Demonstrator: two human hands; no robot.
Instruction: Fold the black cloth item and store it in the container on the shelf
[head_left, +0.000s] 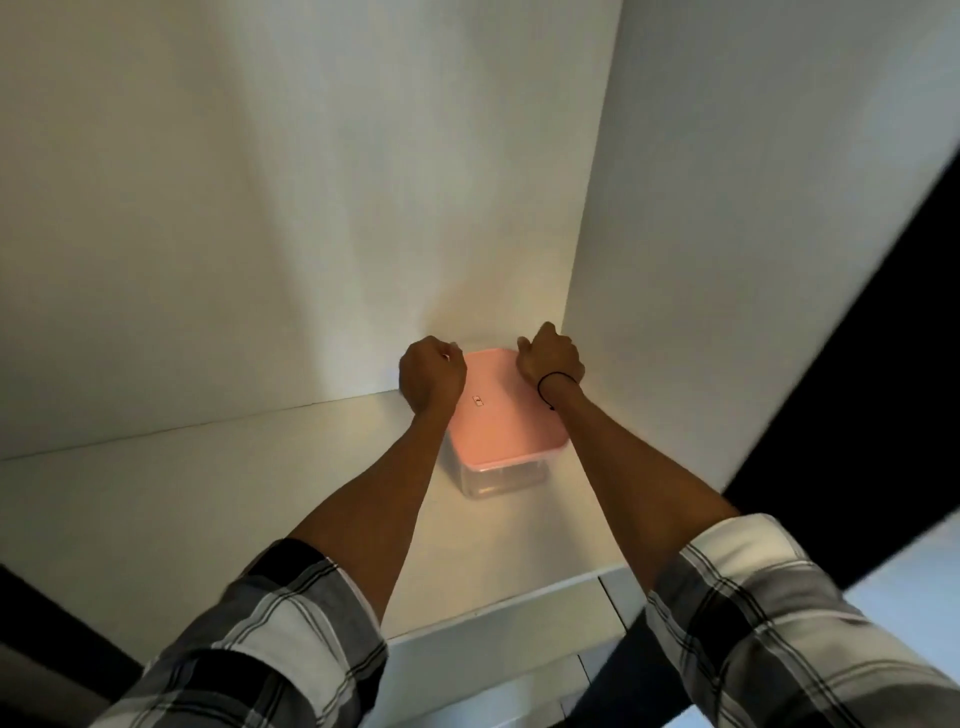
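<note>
A clear plastic container (498, 475) with a pink lid (501, 415) stands on the white shelf (234, 493), in its back right corner. My left hand (431, 374) curls over the lid's far left edge. My right hand (550, 358), with a thin black band at the wrist, curls over the lid's far right edge. Both hands press against the lid with bent fingers. The black cloth item is not in sight; the container's inside is too hazy to read.
White back wall (311, 208) and white side panel (753, 260) close in the shelf right behind and beside the container. The shelf's front edge (493, 618) runs below my forearms. A dark opening (883, 389) lies to the right.
</note>
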